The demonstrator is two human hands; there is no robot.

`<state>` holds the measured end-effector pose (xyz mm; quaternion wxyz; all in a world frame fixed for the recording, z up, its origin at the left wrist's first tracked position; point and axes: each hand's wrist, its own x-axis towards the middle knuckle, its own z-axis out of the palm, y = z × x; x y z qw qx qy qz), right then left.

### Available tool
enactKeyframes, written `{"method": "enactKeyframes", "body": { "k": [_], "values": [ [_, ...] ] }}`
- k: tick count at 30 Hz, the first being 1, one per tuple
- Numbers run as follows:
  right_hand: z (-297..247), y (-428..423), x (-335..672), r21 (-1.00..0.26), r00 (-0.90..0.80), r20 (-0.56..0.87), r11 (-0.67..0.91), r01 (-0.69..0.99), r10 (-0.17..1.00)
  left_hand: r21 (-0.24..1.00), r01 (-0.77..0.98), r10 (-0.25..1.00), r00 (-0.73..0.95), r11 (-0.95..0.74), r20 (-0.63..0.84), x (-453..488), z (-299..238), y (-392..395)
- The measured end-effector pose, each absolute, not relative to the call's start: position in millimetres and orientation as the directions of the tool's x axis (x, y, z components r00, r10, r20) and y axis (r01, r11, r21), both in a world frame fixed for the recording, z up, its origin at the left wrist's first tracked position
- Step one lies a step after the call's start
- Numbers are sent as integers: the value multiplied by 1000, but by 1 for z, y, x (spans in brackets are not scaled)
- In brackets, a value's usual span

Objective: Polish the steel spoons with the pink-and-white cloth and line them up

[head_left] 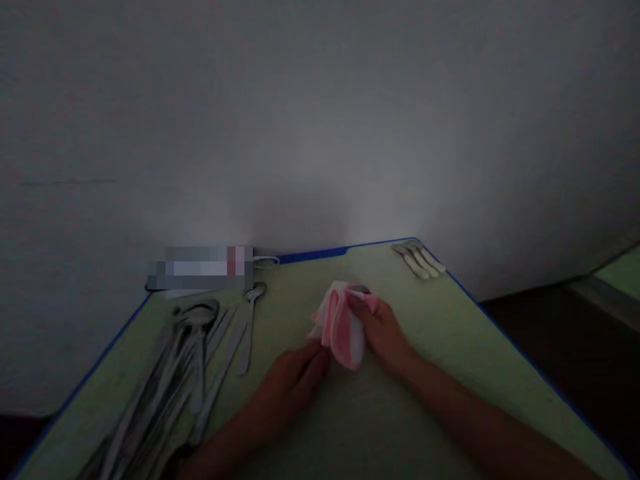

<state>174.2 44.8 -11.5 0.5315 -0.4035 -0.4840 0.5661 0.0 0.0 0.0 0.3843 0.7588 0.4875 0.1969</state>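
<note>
A pink and white cloth is bunched in my right hand, thumb on top and fingers closed round it. A bit of grey metal shows at the top of the cloth, under my right thumb; too little of it shows to name it. My left hand is closed at the lower left of the cloth, its fingertips touching the edge. Whatever lies between those left fingers is hidden. To the left of my left hand, a spoon lies on the table.
A pile of long metal utensils, including ladles or large spoons, covers the left of the blue-edged table. Several pieces of cutlery with pale handles lie side by side at the far right corner. A blurred-out object sits at the back left, against the wall.
</note>
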Motion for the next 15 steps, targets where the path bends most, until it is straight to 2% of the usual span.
{"method": "enactKeyframes", "body": {
  "k": [15],
  "values": [
    [-19,47,173,-974,-62,42,27,-226,997,778,585,891,448,-228,-76,3,8,0]
  ]
}}
